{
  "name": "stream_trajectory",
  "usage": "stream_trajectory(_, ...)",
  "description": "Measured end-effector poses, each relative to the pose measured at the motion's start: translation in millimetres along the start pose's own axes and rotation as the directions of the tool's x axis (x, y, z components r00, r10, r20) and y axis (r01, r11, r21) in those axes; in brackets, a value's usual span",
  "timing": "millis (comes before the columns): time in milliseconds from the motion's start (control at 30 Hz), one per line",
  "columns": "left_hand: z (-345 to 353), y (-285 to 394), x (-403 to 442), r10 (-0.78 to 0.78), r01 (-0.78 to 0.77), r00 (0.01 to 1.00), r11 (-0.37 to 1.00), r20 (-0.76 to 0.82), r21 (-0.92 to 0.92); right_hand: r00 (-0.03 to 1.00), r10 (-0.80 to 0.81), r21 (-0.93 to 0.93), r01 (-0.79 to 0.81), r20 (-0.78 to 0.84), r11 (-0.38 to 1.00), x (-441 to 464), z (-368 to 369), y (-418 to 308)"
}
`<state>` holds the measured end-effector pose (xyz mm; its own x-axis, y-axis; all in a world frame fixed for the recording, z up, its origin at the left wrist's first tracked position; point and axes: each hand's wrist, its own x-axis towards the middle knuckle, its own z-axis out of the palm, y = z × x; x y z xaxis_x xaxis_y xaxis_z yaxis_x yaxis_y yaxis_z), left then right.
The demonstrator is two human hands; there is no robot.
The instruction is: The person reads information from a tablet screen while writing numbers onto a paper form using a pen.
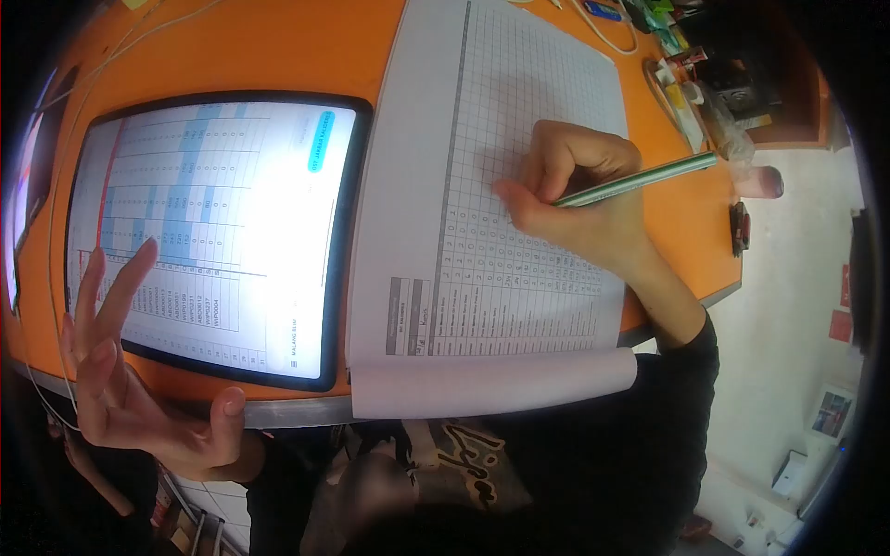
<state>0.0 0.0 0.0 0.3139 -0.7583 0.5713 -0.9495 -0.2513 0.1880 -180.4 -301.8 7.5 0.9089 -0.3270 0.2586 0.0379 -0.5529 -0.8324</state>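
A tablet (278, 232) lies on the orange desk, its lit screen showing a spreadsheet with blue cells. Over its lower left edge is my left hand (139, 371), fingers spread and two fingertips at the screen; whether they touch it I cannot tell. My right hand (579, 195) rests on a printed grid form (519, 102). It grips a green-and-white striped pen (640, 181), whose tip is hidden behind my fingers. Handwritten marks fill several columns of the form near that hand. The stack's bottom sheet edge (491, 380) curls over the desk's front edge.
A cable (139, 42) runs across the desk (297, 46) at upper left, beside another lit screen (28, 195). At upper right are a clear plastic bag (728, 130), a round-rimmed item and mixed small objects. A dark small object (739, 229) sits at the right desk edge.
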Motion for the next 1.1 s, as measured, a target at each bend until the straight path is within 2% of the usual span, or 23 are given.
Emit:
stream_trajectory(267, -3, -3, 2, 0.007, -0.007, 1.0, 1.0, 0.004, -0.008, 0.994, -0.105, -0.065, 0.106, 0.024, 0.992, 2, 4, 1)
stream_trajectory(367, 0, -1, 2, 0.0, 0.0, 1.0, 1.0, -0.006, -0.004, 0.999, -0.04, -0.036, 0.04, -0.015, 0.999, 1, 6, -2)
stream_trajectory(567, 3, -1, 3, -0.008, 0.007, 1.0, 1.0, -0.015, -0.025, 1.0, -0.008, 0.003, 0.008, -0.001, 1.0, -1, -3, -1)
stream_trajectory(800, -2, -1, 4, 0.006, -0.006, 1.0, 1.0, 0.018, -0.003, 0.999, -0.045, -0.053, 0.046, 0.029, 0.998, 0, -5, 2)
stream_trajectory(867, -2, -1, 4, 0.004, -0.004, 1.0, 1.0, 0.026, 0.001, 0.991, -0.124, -0.083, 0.128, 0.051, 0.988, 1, -6, 3)
stream_trajectory(967, 1, -1, 2, 0.0, 0.0, 1.0, 1.0, 0.007, 0.009, 0.999, -0.049, -0.055, 0.049, -0.003, 0.997, 0, -1, -1)
stream_trajectory(1100, 1, -1, 3, -0.003, 0.003, 1.0, 1.0, 0.007, 0.009, 0.999, -0.048, -0.039, 0.048, 0.025, 0.998, -1, -4, 0)
